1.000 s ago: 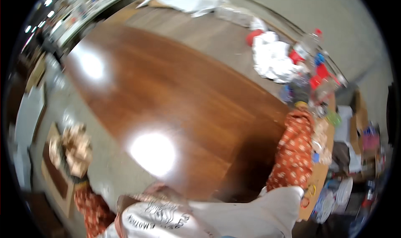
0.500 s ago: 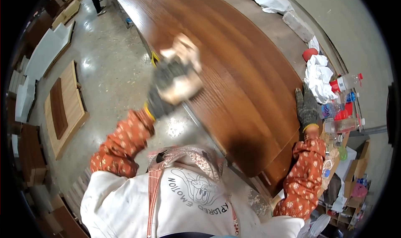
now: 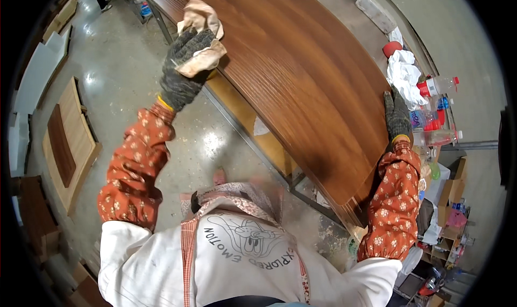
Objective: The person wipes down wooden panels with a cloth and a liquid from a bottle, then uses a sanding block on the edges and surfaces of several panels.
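A large brown wood-grain panel (image 3: 301, 91) lies flat on a metal-framed stand in front of me. My left hand (image 3: 186, 64), in a dark grey knitted glove, is closed around a cream-coloured cloth (image 3: 202, 17) at the panel's left edge. Folds of the cloth stick out beyond the fingers and below the palm. On the opposite side my right hand (image 3: 397, 113), gloved alike, lies flat with its fingers stretched out along the panel's right edge, beside crumpled white paper (image 3: 404, 72). Orange floral sleeves cover both forearms.
Several plastic bottles (image 3: 439, 138) and a red round thing (image 3: 392, 49) crowd the right side past the panel. A light wooden board with a dark strip (image 3: 72, 145) lies on the floor at left. Cardboard boxes (image 3: 451, 194) stand at lower right.
My left hand has moved left and farther away with the cloth, to the panel's left edge. My right hand stays at the right edge. The whole view has shifted a little.
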Motion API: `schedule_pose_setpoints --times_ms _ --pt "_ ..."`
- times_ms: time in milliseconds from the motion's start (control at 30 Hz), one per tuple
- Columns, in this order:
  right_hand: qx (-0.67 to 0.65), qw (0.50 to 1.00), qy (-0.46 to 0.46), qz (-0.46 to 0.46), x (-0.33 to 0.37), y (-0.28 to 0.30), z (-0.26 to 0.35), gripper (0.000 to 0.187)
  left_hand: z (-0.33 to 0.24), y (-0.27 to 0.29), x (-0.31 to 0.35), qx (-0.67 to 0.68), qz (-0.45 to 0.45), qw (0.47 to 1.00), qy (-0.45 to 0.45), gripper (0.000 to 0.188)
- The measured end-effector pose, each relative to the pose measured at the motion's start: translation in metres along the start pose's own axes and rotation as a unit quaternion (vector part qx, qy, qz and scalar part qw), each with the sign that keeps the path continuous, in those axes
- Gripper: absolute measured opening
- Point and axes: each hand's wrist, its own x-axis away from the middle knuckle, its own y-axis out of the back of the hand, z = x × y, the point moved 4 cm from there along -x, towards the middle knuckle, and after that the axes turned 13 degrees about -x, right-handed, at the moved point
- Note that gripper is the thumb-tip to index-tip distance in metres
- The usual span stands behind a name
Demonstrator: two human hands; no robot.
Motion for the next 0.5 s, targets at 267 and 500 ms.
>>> schedule_pose_setpoints --times_ms 267,500 --pt "0.008 1.0 -0.021 -0.003 -0.007 -0.007 0.003 0.06 -0.225 -0.133 0.151 -0.21 -0.031 0.961 -0.178 0.046" --pt "0.01 1.0 -0.012 -0.018 -0.011 -0.013 0.0 0.057 -0.196 -0.099 0.126 -0.338 -0.134 0.886 -0.288 0.055"
